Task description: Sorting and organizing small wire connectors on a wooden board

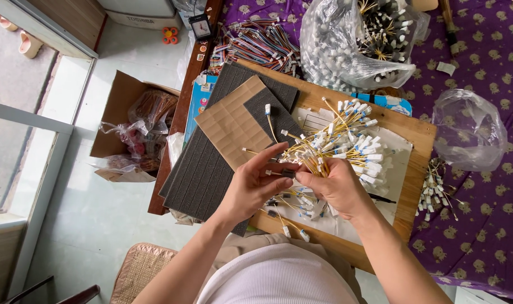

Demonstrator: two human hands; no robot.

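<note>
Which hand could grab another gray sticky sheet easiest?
Probably the left hand. It is beside the gray sheets, while the right hand is clutching the bunch of yellow wires.

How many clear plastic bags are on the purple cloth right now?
2. A big bag full of white-tipped wires sits at the top centre; a smaller crumpled bag lies at the right. More may be hidden out of frame.

What the left hand (255, 183) and right hand (336, 186) pinched between their fingers (301, 175) was too small to tell. The wire bundle (346, 141) hid the paper under it. The clear bag (355, 42) and purple cloth (493, 169) ran off frame. The carton (118, 98) contents were blurred by plastic.
</note>
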